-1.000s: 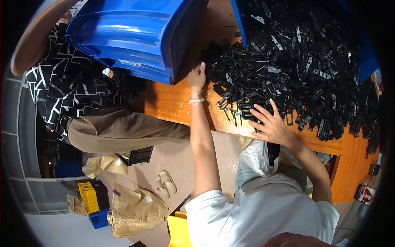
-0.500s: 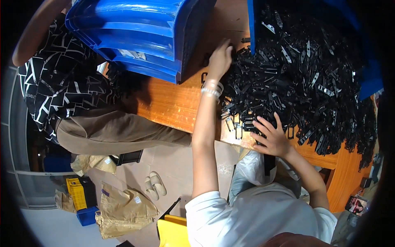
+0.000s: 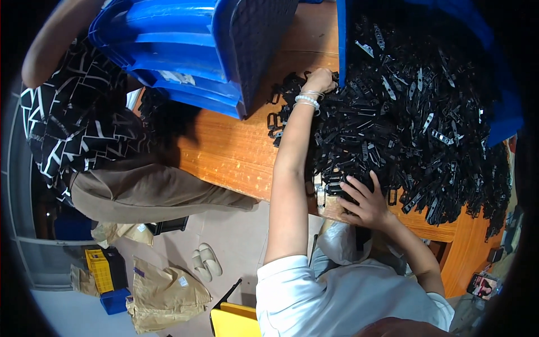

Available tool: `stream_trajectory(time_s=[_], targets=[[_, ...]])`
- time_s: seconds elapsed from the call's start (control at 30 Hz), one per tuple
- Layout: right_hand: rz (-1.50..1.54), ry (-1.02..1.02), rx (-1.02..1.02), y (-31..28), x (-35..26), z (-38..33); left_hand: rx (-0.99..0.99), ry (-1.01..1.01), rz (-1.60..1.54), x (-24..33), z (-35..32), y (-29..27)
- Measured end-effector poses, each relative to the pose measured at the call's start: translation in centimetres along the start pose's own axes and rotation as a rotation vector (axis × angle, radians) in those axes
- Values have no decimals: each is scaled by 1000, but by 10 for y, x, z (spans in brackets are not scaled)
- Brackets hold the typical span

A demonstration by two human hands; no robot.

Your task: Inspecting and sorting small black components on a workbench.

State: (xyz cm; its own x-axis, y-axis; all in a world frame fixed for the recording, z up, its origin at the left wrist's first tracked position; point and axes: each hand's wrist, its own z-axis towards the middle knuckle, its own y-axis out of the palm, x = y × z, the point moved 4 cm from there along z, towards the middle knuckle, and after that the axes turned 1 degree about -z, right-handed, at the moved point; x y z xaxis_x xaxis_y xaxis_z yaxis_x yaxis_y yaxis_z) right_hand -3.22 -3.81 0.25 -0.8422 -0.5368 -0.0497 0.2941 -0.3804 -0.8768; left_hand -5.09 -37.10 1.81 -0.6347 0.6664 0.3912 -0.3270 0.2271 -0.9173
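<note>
A large heap of small elongated black pieces [image 3: 387, 123], several with silvery faces, covers the right part of the wooden table [image 3: 224, 146]. My left hand [image 3: 319, 81], with bracelets at the wrist, reaches to the heap's far left side. Its fingers are curled down among the black pieces, and what they hold is hidden. Close to the near table edge, my right hand [image 3: 368, 205] rests with spread fingers against the front of the heap. A smaller group of black looped pieces [image 3: 276, 119] lies left of my left forearm.
A tilted blue crate [image 3: 168, 50] stands at the far left of the table, and blue container walls [image 3: 342, 45] border the heap. Another person in brown trousers [image 3: 157, 191] is at the left. Slippers [image 3: 206, 262], a paper sack [image 3: 165, 295] and a yellow chair [image 3: 236, 321] are below.
My left hand has moved right and slightly nearer, and its fingers have curled. More black pieces now show left of my left forearm. My right hand keeps its place at the heap's front.
</note>
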Motion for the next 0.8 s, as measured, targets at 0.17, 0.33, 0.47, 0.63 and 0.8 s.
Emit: stream_trajectory(time_s=[0.17, 0.33, 0.47, 0.63, 0.8], targets=[[10, -13, -37, -8, -4, 4, -103, -113, -13, -6, -22, -7], [52, -13, -57, -6, -8, 5, 236, 57, -406, -12, -68, -35], [70, -10, -61, -9, -10, 5, 542, 90, -456, -26, -138, -53], [85, 16, -45, -14, -9, 3, 822, -138, -523, -54, -224, -28], [94, 8, -28, -13, -12, 1, 853, -317, -603, -82, -244, 10]])
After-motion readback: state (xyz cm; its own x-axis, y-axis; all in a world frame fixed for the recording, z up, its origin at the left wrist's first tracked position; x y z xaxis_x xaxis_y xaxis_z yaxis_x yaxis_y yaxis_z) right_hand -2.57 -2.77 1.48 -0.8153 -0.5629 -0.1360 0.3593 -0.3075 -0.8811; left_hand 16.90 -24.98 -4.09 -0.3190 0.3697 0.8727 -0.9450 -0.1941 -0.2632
